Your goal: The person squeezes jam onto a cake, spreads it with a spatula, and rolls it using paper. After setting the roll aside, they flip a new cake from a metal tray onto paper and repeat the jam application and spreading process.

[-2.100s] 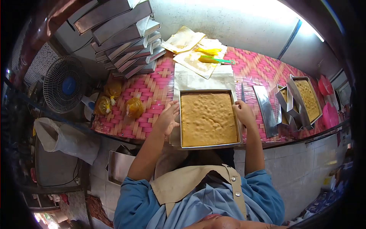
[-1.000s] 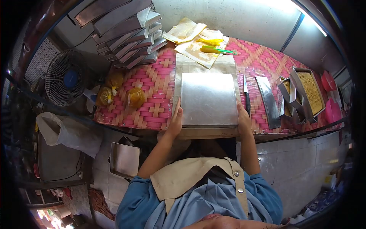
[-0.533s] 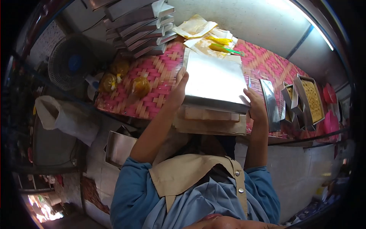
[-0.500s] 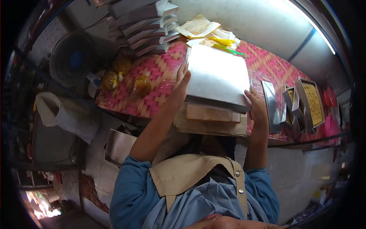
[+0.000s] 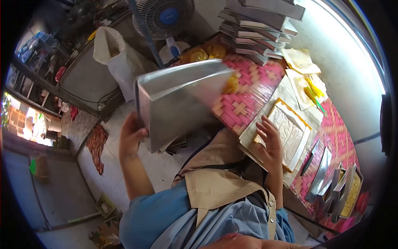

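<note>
A square metal baking pan [image 5: 182, 103], blurred by motion, is tipped on its side over the floor to the left of the table. My left hand [image 5: 133, 135] is closed on the pan's near edge, thumb toward me. My right hand [image 5: 270, 141], fingers apart, holds nothing and overlaps the near edge of a flat cake slab [image 5: 286, 128]. Wrinkled pale lining paper covers the slab's top, and browned edges show around it. Under the slab lies a stack of paper sheets [image 5: 269, 103] at the table's front edge.
The table has a pink woven-pattern cover [image 5: 244, 103]. A tall stack of metal pans [image 5: 257, 33] stands at the back, beside a fan [image 5: 166, 16]. To the right lie a knife [image 5: 310, 159], a metal strip [image 5: 321, 174] and a filled pan [image 5: 352, 191]. A white sack [image 5: 120, 62] stands left.
The pan has been lifted off the cake slab and swung left in my left hand, uncovering the slab. My right hand has let go of the pan. The view has turned left.
</note>
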Motion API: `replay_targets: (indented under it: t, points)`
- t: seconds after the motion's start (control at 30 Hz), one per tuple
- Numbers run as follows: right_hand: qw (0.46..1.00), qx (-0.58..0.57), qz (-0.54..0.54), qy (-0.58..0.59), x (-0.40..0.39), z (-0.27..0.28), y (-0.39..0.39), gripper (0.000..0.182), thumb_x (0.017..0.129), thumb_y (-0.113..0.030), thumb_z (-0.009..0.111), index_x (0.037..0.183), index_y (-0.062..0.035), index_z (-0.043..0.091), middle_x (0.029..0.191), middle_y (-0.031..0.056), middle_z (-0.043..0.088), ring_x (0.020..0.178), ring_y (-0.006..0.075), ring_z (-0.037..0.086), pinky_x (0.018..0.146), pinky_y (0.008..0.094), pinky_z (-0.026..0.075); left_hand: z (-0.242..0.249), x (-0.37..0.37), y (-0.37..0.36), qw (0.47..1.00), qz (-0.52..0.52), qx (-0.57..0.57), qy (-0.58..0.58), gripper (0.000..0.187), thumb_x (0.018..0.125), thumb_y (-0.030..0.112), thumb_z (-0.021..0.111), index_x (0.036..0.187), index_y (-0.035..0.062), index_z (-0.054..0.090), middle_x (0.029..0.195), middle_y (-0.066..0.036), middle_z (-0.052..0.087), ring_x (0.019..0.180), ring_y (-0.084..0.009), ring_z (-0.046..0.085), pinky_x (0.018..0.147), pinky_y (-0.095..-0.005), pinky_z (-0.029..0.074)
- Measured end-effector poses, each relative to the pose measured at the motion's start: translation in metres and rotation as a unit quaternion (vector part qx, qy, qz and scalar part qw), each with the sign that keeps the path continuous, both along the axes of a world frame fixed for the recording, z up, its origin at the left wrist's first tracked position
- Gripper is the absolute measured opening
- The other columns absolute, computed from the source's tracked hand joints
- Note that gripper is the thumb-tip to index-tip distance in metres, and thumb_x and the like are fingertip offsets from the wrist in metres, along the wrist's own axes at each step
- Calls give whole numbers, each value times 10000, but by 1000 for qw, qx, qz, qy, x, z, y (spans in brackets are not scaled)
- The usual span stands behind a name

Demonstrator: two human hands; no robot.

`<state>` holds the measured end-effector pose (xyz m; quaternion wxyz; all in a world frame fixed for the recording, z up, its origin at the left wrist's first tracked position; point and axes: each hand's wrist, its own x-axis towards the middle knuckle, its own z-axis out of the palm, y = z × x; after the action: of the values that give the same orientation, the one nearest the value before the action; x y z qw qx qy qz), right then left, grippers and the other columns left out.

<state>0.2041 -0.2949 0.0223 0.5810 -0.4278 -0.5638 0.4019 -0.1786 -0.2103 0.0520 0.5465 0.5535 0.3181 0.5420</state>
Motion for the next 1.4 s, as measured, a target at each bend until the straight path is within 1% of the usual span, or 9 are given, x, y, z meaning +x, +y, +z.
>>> replay_targets:
  t: [0.13,0.2,0.53,0.73,0.87,0.93,1.07,1.2,1.4]
  points:
    - [998,42,-41,37,4,-7,6,381,851,24,541,1225,10,469,1277,146,457,1052,198,550,901,325,442,-16,-28,-22,904,139,28,403,270,808,161,664,1029,42,566,960,-75,636,883,-186,608,759,-332,482]
    - [996,56,-67,35,9,-11,7,330,854,35,529,1181,21,489,1216,135,491,960,173,558,856,310,454,-56,-34,-12,706,210,203,645,186,788,140,642,943,64,572,892,-83,603,906,-254,569,779,-375,451]
    - [987,-3,-155,31,39,-41,-27,233,876,51,495,1102,36,548,1056,104,572,891,128,554,751,260,479,-226,-86,14,720,12,159,675,107,800,125,547,888,72,578,967,-84,572,973,-276,556,817,-387,467]
    - [923,-97,-284,-242,53,-38,-45,106,840,-7,609,945,-4,627,898,95,632,826,161,615,747,264,477,-258,-82,18,737,-29,85,670,209,775,100,575,981,76,593,1087,-128,567,1052,-326,529,886,-397,448]
    - [900,-92,-245,-349,44,-36,-42,78,791,-58,660,859,-31,636,855,108,617,812,261,606,729,332,481,-241,-31,20,750,85,195,626,264,734,62,602,997,52,584,1154,-146,558,1108,-343,506,935,-411,425]
    - [849,-41,-222,-478,41,-36,-36,79,771,-89,674,830,-55,636,815,81,604,801,248,597,709,350,480,-219,26,28,863,97,223,444,283,742,45,607,1023,38,576,1193,-146,547,1139,-327,500,957,-411,414]
    - [806,14,-173,-566,36,-39,-24,72,742,-108,662,750,-78,597,759,50,554,726,224,560,679,342,474,-155,160,24,934,-30,262,240,257,840,67,564,1092,24,544,1247,-153,510,1160,-269,496,953,-368,416]
    - [755,5,-150,-638,33,-40,-20,54,738,-116,604,716,-81,570,745,50,531,731,212,565,669,329,478,-131,269,17,962,-250,-36,-100,367,966,174,433,1291,21,356,1369,-139,369,1285,-229,355,1074,-355,276]
    - [745,-20,-121,-656,32,-44,-16,48,712,-116,569,721,-71,559,757,62,529,732,219,575,652,339,485,-154,331,25,963,-255,-82,-42,515,992,404,329,1329,16,300,1395,-151,331,1318,-266,306,1108,-384,206]
